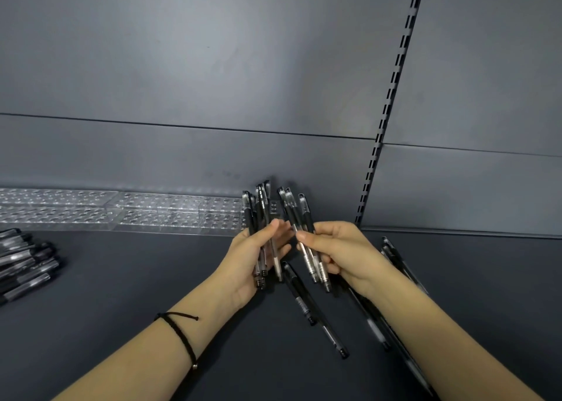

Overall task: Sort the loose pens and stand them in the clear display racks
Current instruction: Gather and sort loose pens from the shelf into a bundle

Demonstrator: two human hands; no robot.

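Observation:
My left hand (252,254) grips a bunch of several black pens (262,206), caps pointing up. My right hand (337,248) grips another small bunch of black pens (296,207), also caps up, close beside the first. Both bunches are held above the dark shelf, just in front of the clear display racks (137,209) that line the back wall. The racks' holes hold no pens. Loose pens lie on the shelf: two (316,309) below my hands and more (401,263) under and beside my right forearm.
A heap of black pens (24,263) lies at the shelf's left edge. The grey back panel carries a slotted upright (392,96) at the right. The dark shelf surface (137,279) spreads between the heap and my hands.

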